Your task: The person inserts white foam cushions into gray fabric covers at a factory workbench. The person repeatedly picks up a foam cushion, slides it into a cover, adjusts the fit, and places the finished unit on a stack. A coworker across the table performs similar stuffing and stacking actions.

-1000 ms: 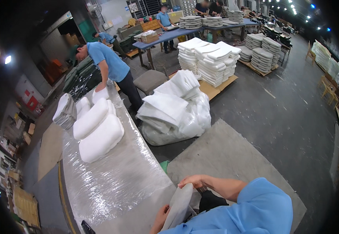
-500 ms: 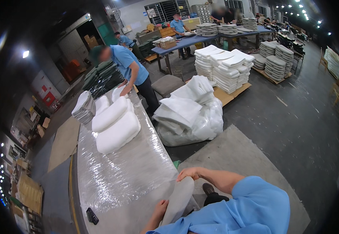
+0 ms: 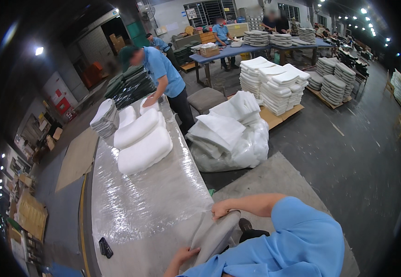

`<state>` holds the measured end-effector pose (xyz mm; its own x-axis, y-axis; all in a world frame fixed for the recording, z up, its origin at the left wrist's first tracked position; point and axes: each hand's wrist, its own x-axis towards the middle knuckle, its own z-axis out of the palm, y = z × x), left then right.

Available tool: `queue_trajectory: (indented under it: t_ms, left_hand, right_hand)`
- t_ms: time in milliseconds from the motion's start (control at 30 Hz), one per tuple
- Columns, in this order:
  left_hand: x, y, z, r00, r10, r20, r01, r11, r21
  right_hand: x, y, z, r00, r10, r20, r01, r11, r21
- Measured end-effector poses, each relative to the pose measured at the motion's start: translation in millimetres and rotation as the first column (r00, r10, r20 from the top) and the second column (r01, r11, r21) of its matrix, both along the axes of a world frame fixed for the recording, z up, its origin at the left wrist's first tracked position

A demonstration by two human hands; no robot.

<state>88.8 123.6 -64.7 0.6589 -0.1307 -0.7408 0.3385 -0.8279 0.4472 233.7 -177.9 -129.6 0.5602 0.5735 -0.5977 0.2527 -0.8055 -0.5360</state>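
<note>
A light grey oblong cushion [image 3: 218, 233] with a loose fabric edge lies at the table's near right corner, close against my body. My right hand [image 3: 220, 209] grips its far end, the fingers curled over the fabric. Lower down, my left hand [image 3: 185, 255] holds the fabric at the cushion's left side, its fingertips partly hidden. The cushion's near end is covered by my blue shirt. Farther up the plastic-covered table [image 3: 140, 203] lie several white oblong pads [image 3: 146, 150].
A small black object [image 3: 105, 248] lies on the table's left edge. A co-worker [image 3: 163, 76] leans over the far end, beside a grey stack [image 3: 104, 119]. Right of the table stands a plastic bag [image 3: 239, 150] of white sheets. Behind it are white pad stacks [image 3: 274, 85] on cardboard.
The cushion has turned and its loose fabric edge now spreads to the left. My left hand has shifted slightly down and left. The co-worker's hand has moved onto a far pad.
</note>
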Motion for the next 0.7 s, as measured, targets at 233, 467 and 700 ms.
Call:
queue_trajectory:
  t_ms: [233,467,700]
  left_hand:
    - [-18,7,-20,0.985,0.169,0.038,-0.166,0.983,-0.085]
    - [-32,6,-33,0.951,0.087,0.297,-0.121,0.988,0.098]
    - [-37,1,-45,0.893,0.116,0.434,-0.192,0.972,0.136]
  right_hand:
    - [3,25,10,0.973,0.193,0.125,-0.168,0.967,-0.19]
    - [-14,41,25,0.964,0.127,0.232,-0.091,0.983,-0.162]
    - [-22,39,31,0.971,-0.008,0.237,0.032,0.995,-0.097]
